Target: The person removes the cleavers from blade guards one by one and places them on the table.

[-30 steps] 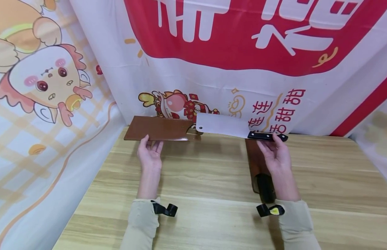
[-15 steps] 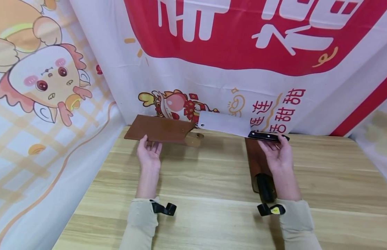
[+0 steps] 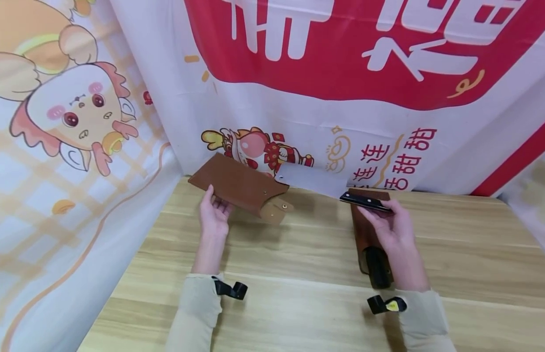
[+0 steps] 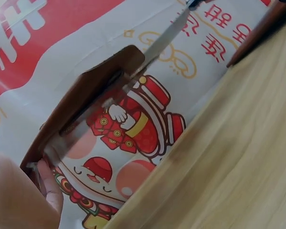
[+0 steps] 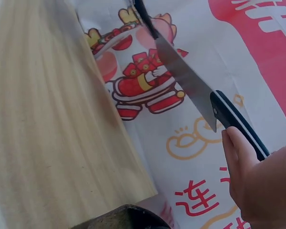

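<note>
In the head view, my left hand point(image 3: 215, 217) grips a brown leather sheath point(image 3: 237, 183) from below, fingers behind it and thumb in front. A snap strap point(image 3: 278, 208) hangs loose at its right end. My right hand point(image 3: 393, 225) holds a cleaver point(image 3: 314, 180) by its black riveted handle point(image 3: 366, 201), the blade pointing left. The far end of the blade meets the sheath's mouth; whether any of it is inside I cannot tell. Both are raised above the table. The left wrist view shows the sheath point(image 4: 86, 95) slanting, its mouth facing the blade point(image 4: 167, 38).
Below my right hand, a second brown sheath point(image 3: 364, 230) lies on the wooden table point(image 3: 294, 274) with a black handle point(image 3: 378, 269) sticking out. A printed cloth point(image 3: 325, 122) hangs along the table's back edge, and another point(image 3: 109, 234) runs down the left side.
The sheath has tilted, its mouth end dropping, and its loose strap has come into view. The cleaver's handle has come down and a little left. The head view has shifted slightly.
</note>
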A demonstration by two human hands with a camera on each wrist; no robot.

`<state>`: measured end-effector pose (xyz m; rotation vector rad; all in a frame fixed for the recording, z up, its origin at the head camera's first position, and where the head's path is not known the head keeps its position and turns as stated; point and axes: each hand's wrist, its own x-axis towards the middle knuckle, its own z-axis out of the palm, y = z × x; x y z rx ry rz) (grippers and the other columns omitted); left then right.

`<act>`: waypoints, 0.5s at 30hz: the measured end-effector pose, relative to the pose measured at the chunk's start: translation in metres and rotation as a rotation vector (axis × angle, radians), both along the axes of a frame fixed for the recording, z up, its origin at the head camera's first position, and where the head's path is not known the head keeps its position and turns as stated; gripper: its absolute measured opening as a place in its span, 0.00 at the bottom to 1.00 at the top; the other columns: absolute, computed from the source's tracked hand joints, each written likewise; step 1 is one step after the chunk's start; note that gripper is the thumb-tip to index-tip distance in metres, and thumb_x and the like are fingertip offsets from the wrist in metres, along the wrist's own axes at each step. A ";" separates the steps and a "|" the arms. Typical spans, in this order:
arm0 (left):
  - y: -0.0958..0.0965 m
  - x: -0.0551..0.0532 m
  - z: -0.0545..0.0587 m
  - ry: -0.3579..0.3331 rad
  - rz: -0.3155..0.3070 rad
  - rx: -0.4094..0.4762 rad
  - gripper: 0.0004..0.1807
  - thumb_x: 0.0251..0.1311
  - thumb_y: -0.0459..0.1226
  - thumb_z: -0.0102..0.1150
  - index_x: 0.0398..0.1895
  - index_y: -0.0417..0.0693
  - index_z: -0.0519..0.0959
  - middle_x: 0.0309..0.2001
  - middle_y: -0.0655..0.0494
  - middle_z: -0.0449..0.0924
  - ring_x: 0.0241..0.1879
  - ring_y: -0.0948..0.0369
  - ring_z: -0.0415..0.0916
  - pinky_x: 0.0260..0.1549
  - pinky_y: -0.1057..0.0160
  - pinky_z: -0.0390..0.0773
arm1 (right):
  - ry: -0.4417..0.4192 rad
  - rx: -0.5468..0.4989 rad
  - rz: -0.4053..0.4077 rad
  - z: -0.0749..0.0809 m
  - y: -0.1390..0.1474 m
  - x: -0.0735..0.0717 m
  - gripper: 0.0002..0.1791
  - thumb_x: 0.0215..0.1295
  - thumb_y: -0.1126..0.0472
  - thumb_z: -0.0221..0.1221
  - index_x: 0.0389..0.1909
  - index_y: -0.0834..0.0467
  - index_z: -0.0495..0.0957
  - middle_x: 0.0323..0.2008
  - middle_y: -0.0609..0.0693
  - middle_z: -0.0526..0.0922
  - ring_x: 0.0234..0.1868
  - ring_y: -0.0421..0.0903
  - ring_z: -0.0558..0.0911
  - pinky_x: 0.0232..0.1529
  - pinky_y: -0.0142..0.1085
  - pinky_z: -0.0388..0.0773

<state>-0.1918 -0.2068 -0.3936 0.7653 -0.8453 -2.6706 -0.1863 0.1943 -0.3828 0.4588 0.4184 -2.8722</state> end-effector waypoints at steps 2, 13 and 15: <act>-0.005 0.000 0.003 -0.001 -0.028 -0.027 0.08 0.77 0.43 0.54 0.46 0.50 0.71 0.38 0.57 0.75 0.38 0.63 0.75 0.38 0.67 0.79 | -0.006 -0.027 0.017 0.001 -0.001 0.003 0.24 0.77 0.74 0.48 0.68 0.53 0.62 0.72 0.58 0.68 0.74 0.54 0.65 0.71 0.55 0.59; -0.018 0.000 0.012 -0.050 -0.201 -0.219 0.08 0.78 0.43 0.54 0.48 0.50 0.70 0.37 0.58 0.78 0.38 0.64 0.78 0.41 0.69 0.78 | -0.037 -0.154 0.234 0.009 -0.010 0.017 0.47 0.72 0.83 0.43 0.84 0.49 0.41 0.82 0.51 0.46 0.79 0.51 0.54 0.73 0.47 0.59; -0.018 0.000 0.014 -0.048 -0.234 -0.245 0.07 0.78 0.43 0.54 0.48 0.51 0.70 0.36 0.58 0.78 0.37 0.64 0.79 0.41 0.69 0.79 | -0.004 -0.122 0.290 0.008 -0.011 0.021 0.41 0.71 0.84 0.44 0.82 0.58 0.49 0.77 0.61 0.55 0.75 0.58 0.64 0.73 0.45 0.61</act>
